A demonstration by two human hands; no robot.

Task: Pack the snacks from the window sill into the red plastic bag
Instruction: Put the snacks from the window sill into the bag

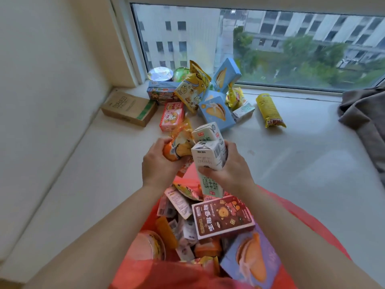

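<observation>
Head view, left to right: left hand (159, 163) grips an orange snack packet (179, 146); right hand (228, 165) clasps two white milk cartons (209, 152), both above the red plastic bag (308, 224), already crowded with boxes. More snacks (208, 97) lie piled on the window sill (312, 153) beyond, near the glass.

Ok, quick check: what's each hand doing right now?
Left hand: grips an orange snack packet.
Right hand: grips two white milk cartons.
</observation>
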